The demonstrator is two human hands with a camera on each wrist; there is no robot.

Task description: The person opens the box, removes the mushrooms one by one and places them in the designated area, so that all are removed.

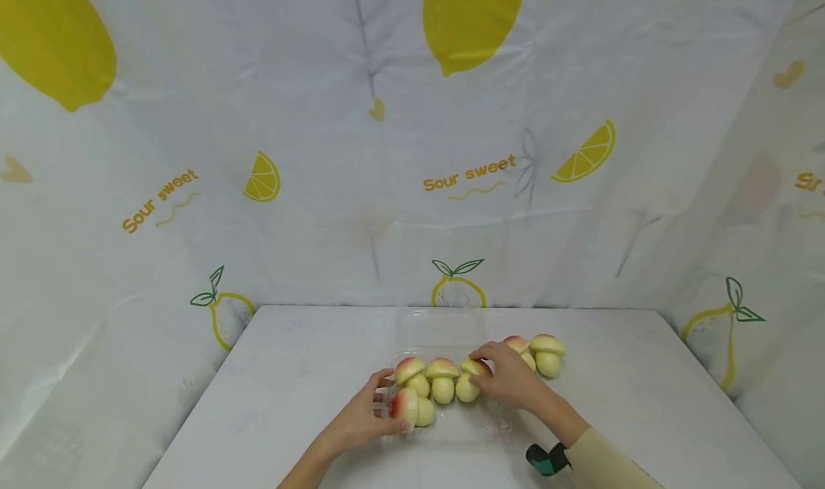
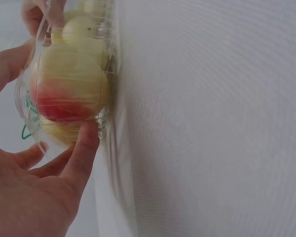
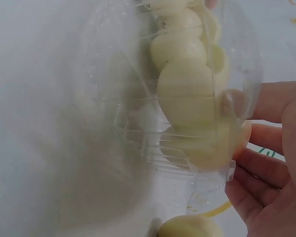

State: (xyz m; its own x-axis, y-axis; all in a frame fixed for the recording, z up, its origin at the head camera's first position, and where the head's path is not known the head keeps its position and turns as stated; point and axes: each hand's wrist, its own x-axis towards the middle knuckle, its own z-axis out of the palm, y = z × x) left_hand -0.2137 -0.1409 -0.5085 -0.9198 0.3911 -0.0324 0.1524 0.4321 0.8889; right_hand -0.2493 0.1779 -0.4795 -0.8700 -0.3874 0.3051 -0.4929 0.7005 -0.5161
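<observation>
Head view, lower centre: left hand and right hand each grasp an end of the clear container of mushroom toys on the table; likely loading or closing, so next needs steady two-handed hold.

Six mushrooms in all: four in the clear box, namely one lying at the left and three standing in a row, and two outside on the desk. One box, two hands.
</observation>
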